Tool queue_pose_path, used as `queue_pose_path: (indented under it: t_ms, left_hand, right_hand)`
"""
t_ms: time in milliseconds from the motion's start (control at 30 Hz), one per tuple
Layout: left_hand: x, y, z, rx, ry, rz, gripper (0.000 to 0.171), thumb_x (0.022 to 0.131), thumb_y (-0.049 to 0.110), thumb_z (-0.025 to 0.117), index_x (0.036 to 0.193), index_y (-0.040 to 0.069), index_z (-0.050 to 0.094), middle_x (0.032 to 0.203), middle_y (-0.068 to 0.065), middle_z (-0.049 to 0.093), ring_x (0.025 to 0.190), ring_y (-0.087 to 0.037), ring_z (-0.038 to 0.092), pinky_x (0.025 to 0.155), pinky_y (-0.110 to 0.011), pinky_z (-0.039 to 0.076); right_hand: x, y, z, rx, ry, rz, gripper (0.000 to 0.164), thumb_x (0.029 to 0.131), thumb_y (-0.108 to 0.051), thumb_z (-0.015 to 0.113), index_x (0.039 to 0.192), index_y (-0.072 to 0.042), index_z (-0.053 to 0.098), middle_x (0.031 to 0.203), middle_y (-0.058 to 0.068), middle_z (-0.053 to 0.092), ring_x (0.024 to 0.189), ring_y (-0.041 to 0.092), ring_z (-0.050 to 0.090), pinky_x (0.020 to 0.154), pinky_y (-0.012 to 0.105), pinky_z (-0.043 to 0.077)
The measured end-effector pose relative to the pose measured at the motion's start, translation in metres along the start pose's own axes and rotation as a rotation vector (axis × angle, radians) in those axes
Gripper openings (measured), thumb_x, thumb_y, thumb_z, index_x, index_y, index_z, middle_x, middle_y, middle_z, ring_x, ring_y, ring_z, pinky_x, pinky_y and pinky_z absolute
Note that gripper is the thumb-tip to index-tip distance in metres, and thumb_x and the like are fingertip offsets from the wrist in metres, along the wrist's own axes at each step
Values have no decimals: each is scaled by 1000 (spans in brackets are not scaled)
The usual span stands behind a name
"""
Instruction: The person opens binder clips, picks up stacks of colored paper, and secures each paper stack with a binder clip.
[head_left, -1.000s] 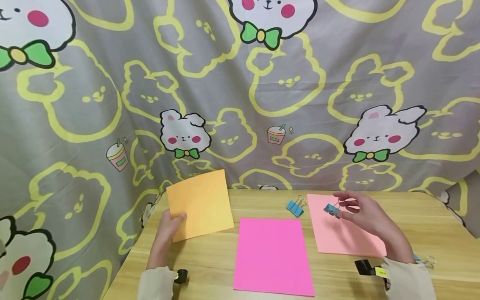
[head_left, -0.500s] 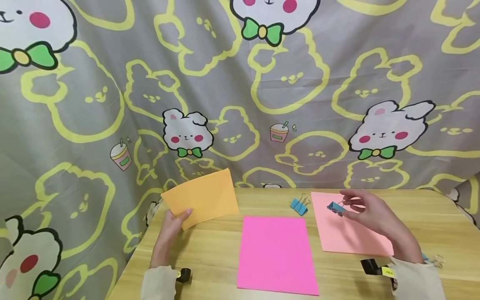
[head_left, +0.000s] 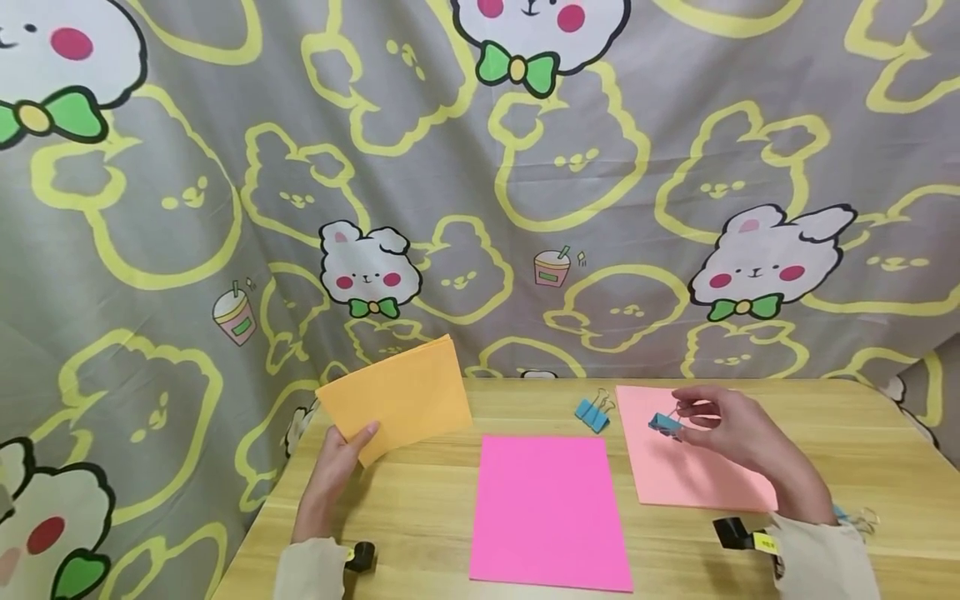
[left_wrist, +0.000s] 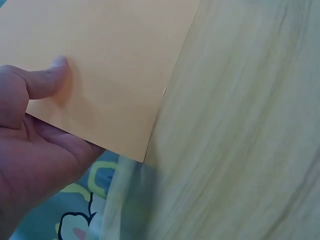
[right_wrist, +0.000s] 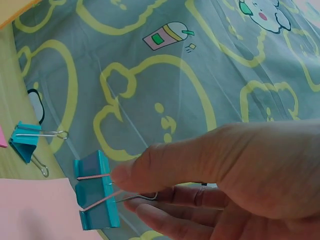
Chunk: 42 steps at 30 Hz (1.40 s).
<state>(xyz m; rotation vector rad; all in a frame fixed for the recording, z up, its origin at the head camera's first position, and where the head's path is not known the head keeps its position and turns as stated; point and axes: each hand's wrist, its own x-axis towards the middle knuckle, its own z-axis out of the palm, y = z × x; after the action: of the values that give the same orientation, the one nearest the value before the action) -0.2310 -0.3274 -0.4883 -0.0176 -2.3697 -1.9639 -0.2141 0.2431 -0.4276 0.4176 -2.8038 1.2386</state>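
Note:
My left hand (head_left: 339, 467) grips a stack of orange paper (head_left: 401, 400) by its near left corner, tilted up above the table's left side. In the left wrist view the thumb lies flat on the orange paper (left_wrist: 115, 65), the other fingers hidden beneath it. My right hand (head_left: 731, 429) pinches a blue binder clip (head_left: 665, 423) by its wire handles, above the light pink paper (head_left: 675, 475). The right wrist view shows that binder clip (right_wrist: 97, 192) with the thumb on one handle and the fingers behind.
Bright pink paper (head_left: 551, 512) lies at the table's middle front. A second blue binder clip (head_left: 594, 414) rests behind it, and a third clip (head_left: 858, 518) shows partly behind the right wrist. A patterned curtain (head_left: 480, 192) hangs along the table's back edge.
My left hand has tipped the orange paper, so its face looks shorter and its left corner has swung outward. The right hand keeps holding the binder clip almost in place.

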Motion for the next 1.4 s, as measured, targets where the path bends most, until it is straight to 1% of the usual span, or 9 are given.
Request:
queue_pose_path:
  t_ms: [133, 333, 467, 600, 700, 967, 1133, 1200, 1400]
  left_hand:
    - [-1, -1, 2, 14, 4, -11, 35, 106, 16, 58, 132, -8, 56, 125, -21, 66, 105, -14, 66, 91, -30, 53]
    - [-2, -3, 3, 5, 14, -4, 32, 106, 15, 57, 127, -10, 57, 118, -25, 68, 98, -19, 70, 82, -33, 57]
    - [-1, -5, 3, -10, 9, 0, 30, 106, 14, 57, 122, -11, 57, 107, -24, 70, 88, -22, 72, 74, -34, 59]
    - [-1, -5, 2, -19, -11, -17, 27, 107, 14, 56, 119, -10, 57, 99, -17, 71, 81, -21, 71, 70, -34, 59]
    - [-1, -3, 2, -18, -43, -18, 26, 107, 15, 56, 118, -8, 55, 94, -13, 70, 78, -21, 70, 68, -34, 59]
    - [1, 3, 6, -8, -120, -45, 23, 107, 18, 57, 117, -3, 56, 93, -11, 68, 81, -22, 68, 73, -36, 58]
    - [0, 8, 12, 16, -125, -51, 21, 105, 18, 60, 114, -1, 56, 96, -9, 62, 88, -21, 59, 81, -35, 51]
    - [-1, 10, 14, 15, -136, -50, 23, 105, 17, 60, 117, -1, 55, 97, -10, 63, 89, -22, 60, 82, -36, 52]
    - [-1, 13, 20, -16, -159, -48, 27, 105, 15, 58, 125, -3, 54, 97, -11, 68, 84, -22, 69, 75, -36, 58]
  right_hand:
    - [-1, 3, 0, -65, -11, 21, 56, 76, 0, 86, 126, 12, 63, 110, 22, 70, 105, 45, 68, 84, 49, 58]
    - [0, 3, -1, -139, -50, 72, 50, 74, 3, 85, 119, 14, 65, 102, 19, 72, 97, 41, 70, 81, 52, 58]
    - [0, 2, -1, -144, -48, 75, 44, 75, 1, 85, 113, 12, 65, 98, 16, 72, 93, 39, 70, 81, 52, 58]
    - [-1, 1, 0, -126, -24, 56, 44, 76, -3, 87, 114, 7, 67, 104, 18, 71, 99, 41, 69, 84, 53, 57]
    - [0, 0, 1, -104, -4, 42, 47, 76, -7, 89, 117, 5, 67, 110, 21, 70, 103, 42, 68, 86, 53, 57]
    - [2, -2, 6, -39, 69, 9, 54, 82, -8, 86, 126, 12, 62, 112, 23, 71, 103, 42, 69, 86, 46, 57]
    - [2, -2, 10, 61, 68, 16, 51, 86, -6, 83, 128, 12, 60, 117, 26, 69, 105, 40, 69, 81, 27, 58]
    - [3, -2, 11, 120, 55, 23, 51, 87, -6, 81, 130, 12, 60, 118, 26, 69, 103, 35, 70, 79, 21, 57]
    - [7, 0, 17, 254, 2, 66, 50, 90, -8, 79, 131, 12, 58, 117, 24, 69, 95, 15, 70, 77, 24, 58]
